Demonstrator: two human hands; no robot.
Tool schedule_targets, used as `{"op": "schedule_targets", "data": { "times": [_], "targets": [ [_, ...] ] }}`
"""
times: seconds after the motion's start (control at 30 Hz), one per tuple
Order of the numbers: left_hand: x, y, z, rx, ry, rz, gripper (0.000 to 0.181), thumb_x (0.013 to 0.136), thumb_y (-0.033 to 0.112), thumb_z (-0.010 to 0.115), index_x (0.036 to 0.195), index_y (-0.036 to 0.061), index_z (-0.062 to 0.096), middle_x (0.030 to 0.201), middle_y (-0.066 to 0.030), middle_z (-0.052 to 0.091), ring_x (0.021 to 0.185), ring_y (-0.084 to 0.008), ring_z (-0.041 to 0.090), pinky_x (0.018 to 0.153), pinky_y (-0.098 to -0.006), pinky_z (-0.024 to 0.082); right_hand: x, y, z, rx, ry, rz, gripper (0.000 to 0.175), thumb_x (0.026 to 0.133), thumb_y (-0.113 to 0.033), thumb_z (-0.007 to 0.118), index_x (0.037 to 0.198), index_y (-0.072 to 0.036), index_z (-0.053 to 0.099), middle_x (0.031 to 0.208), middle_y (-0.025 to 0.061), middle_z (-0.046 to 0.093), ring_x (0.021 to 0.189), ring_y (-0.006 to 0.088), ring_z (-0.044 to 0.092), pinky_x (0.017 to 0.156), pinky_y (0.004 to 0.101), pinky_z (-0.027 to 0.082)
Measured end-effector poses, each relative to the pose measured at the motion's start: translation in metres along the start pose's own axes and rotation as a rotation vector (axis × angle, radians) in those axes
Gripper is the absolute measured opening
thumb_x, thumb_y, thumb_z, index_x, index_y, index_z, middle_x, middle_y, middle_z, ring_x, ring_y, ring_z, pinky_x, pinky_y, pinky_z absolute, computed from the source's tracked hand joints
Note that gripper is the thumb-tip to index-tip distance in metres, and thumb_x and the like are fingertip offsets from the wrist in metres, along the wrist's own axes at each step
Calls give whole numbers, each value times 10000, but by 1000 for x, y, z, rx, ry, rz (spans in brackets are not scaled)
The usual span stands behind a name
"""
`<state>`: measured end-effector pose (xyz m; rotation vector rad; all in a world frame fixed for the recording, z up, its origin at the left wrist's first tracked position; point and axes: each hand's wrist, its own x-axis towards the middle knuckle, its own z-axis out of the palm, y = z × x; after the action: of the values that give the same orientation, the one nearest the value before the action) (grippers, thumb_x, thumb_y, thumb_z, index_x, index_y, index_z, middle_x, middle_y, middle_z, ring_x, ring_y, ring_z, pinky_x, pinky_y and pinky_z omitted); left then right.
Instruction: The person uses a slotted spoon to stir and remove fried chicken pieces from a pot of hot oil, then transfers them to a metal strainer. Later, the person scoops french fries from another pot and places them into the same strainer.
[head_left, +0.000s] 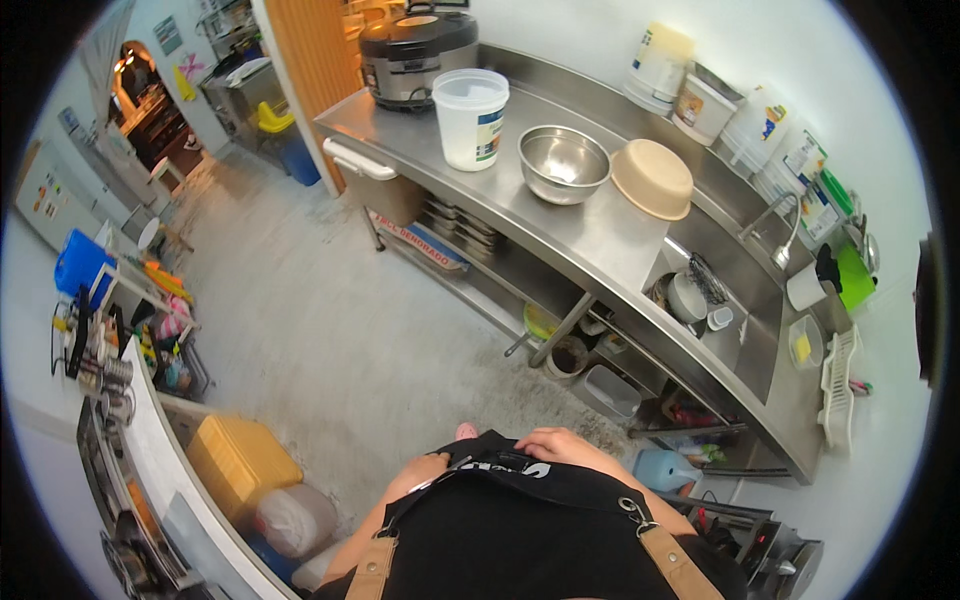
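Both hands are at the front of the black apron (517, 517) I wear, at waist height. My left hand (429, 471) touches the apron's left side, its fingertips partly hidden by the cloth. A thin, shiny strip (441, 475) lies by that wrist; I cannot tell what it is. My right hand (553, 444) lies on the apron's upper front with its fingers bent against the fabric. Whether either hand grips the cloth is unclear. Ahead on the steel counter (487, 191) stand a white plastic tub (469, 124), a steel mixing bowl (564, 165) and an upturned beige basin (652, 178).
A rice cooker (412, 64) sits at the counter's far end. The sink (750, 341) at right holds dishes below a faucet (787, 232). Beneath are shelves and a grey plastic bin (609, 391). A yellow container (244, 465) and a white worktop (169, 450) stand at left.
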<state>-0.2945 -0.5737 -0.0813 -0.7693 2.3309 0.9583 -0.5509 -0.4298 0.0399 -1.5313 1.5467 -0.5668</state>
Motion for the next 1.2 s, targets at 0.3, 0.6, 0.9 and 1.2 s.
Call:
{"op": "schedule_targets", "data": {
  "times": [0.3,0.6,0.9,1.2],
  "targets": [
    [32,-4,-30,132,-108,152,306,874,209,539,1132,51,586,1058,-186,633,979,-352,616,812,-419,498,76,9,33,-215,4,142,261,887,-185,524,1066,-38,646,1004,164,654,954,352,624,830,437,500],
    [52,60,-81,-133,-201,534,254,861,156,565,1095,62,595,996,-158,644,921,-332,633,746,-399,521,43,53,23,-455,139,345,227,844,-229,588,981,-62,660,943,152,644,911,329,637,778,436,505],
    [186,140,-216,-46,893,716,138,892,159,606,987,61,630,727,-122,577,606,-262,587,525,-369,464,-48,127,-13,-268,215,738,273,860,-272,593,1010,-51,650,1013,173,635,979,334,628,827,440,510],
    [338,198,-396,-1062,843,94,386,834,235,638,1031,-11,416,818,-108,562,600,-179,585,552,-320,549,-82,160,-157,-368,475,358,247,830,-168,616,1044,-53,657,1002,110,630,992,303,605,869,414,465]
  ]
}}
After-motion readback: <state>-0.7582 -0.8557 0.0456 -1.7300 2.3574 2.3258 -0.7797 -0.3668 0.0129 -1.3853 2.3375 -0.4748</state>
